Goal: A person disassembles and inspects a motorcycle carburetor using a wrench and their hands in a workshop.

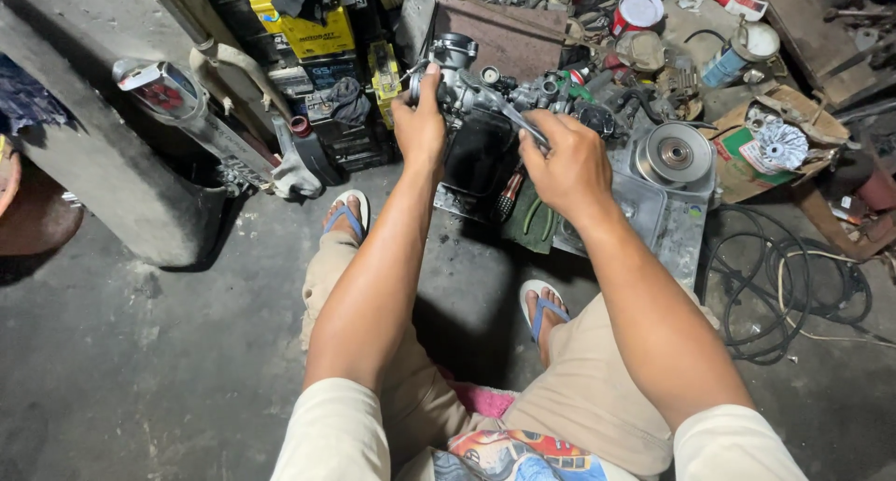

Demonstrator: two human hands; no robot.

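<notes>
A grey metal carburetor with round openings is held up in front of me, above a dark tray. My left hand grips its left side, thumb pointing up against the body. My right hand is closed around a slim metal tool whose tip reaches into the carburetor's middle. Both forearms stretch out over my knees, and my feet in blue sandals rest on the concrete floor below.
A silver metal box carrying a round pulley sits right of my hands. Coiled black cable lies on the floor at right. Stacked batteries, a concrete block and a cardboard box with a fan part crowd the back.
</notes>
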